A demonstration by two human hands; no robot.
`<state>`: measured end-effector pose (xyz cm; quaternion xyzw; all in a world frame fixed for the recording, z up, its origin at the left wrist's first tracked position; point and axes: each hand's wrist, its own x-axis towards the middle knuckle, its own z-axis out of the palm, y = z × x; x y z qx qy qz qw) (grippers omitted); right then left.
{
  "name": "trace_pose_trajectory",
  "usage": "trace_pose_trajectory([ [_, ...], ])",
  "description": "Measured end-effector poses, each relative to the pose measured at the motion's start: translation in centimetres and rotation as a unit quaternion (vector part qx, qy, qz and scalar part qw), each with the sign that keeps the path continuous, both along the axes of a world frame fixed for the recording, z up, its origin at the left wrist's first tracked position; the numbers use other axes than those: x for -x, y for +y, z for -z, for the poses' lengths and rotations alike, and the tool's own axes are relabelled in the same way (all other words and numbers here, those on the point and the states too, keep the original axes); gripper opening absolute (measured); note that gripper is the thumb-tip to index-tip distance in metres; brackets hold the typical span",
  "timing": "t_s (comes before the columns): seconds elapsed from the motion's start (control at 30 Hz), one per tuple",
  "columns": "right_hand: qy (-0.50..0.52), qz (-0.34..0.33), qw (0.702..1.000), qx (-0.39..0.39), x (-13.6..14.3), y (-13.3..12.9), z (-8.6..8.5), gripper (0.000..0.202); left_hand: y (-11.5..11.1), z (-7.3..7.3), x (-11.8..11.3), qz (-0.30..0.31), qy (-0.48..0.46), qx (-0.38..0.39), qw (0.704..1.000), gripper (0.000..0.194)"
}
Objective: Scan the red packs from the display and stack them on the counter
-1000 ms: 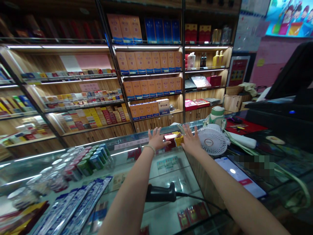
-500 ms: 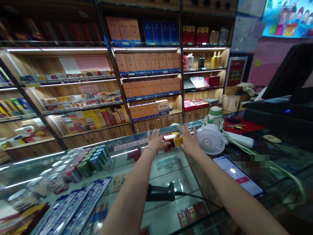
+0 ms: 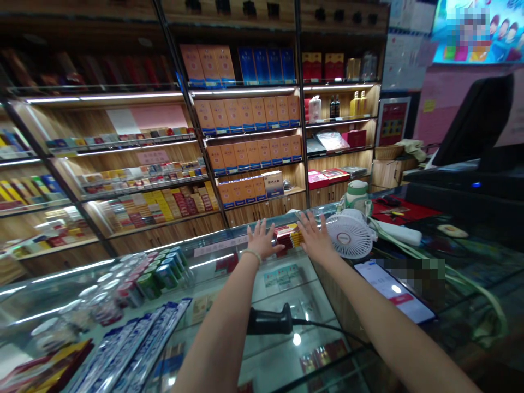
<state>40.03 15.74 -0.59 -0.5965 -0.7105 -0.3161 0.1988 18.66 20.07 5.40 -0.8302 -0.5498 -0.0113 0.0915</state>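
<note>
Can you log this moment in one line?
Left hand: open, beside red-and-yellow packs; right hand: open, packs' other side; contact: unclear; fan: beside right hand

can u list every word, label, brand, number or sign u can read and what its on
White box: perhaps "洋河大曲", too soft to be sure.
Orange boxes: characters, too blurred.
Pink shelf sign: characters, too blurred.
Pale counter strip: characters, too blurred.
Phone: text too small.
Fan: hub mark too small.
Red and yellow packs: unreadable.
</note>
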Motion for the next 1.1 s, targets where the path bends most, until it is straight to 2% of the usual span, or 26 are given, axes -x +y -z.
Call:
trace_pose_trajectory([
  [0.27, 0.017, -0.045, 0.999, -0.02, 0.4, 0.4, 1.1, 0.084, -1.5, -0.1, 0.2, 0.01, 0.0, -0.01, 1.0, 0.088],
  [0.47, -0.003, -0.082, 0.995, -0.063, 1.7, -0.1, 0.9, 0.078, -3.6, -1.4, 1.1, 0.016, -0.014, -0.046, 0.999, 0.083],
  [0.6, -0.019, -0.108, 0.991, -0.081, 2.8, -0.8, -0.3, 0.076, -5.0, -2.6, 2.6, 0.022, -0.018, -0.086, 0.996, 0.081],
  [0.87, -0.004, -0.136, 0.984, -0.119, 5.6, -3.5, -4.1, 0.069, -8.1, -4.3, 6.7, 0.032, -0.027, -0.184, 0.982, 0.07],
  [1.1, 0.002, -0.164, 0.981, -0.099, 9.3, -6.2, -5.2, 0.071, -11.0, -5.1, 10.7, 0.022, -0.046, -0.234, 0.971, 0.064],
])
